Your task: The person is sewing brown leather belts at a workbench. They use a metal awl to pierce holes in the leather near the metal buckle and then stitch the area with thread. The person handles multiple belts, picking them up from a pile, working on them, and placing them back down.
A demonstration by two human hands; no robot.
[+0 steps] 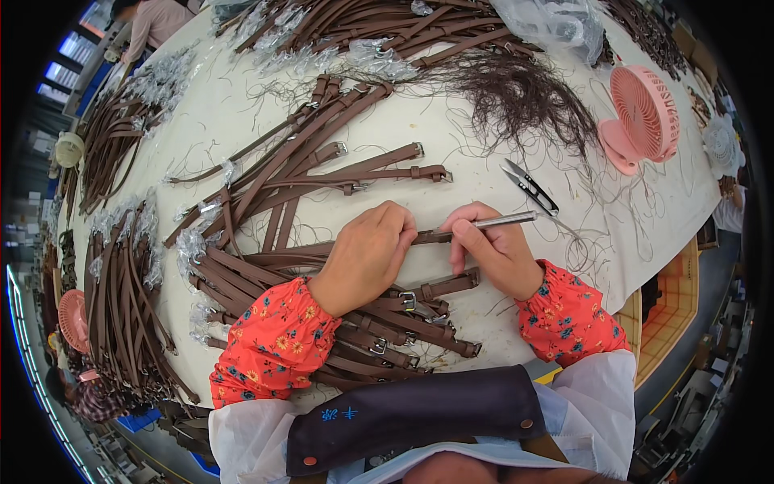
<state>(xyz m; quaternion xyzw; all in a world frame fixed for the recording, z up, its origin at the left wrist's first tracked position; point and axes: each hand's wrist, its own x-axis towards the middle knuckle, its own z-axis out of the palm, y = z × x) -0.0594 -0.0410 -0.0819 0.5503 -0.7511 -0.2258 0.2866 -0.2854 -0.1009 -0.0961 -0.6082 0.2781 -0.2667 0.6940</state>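
Observation:
My left hand is closed in a pinch around a narrow brown leather strap, whose end reaches out toward my right hand. Between the thumb and fingers of my right hand lies a slim silver pen-like tool. Its low end points left, close to the strap; I cannot tell whether they touch. Beneath and left of my hands spreads a pile of brown straps with metal buckles, some wrapped in clear plastic. Black-handled thread snips lie beyond my right hand.
A tangle of dark threads and a pink fan stand at the back right of the white table. More strap bundles lie at the left and far side. A wooden bin sits beyond the right edge. Another person is at the far left.

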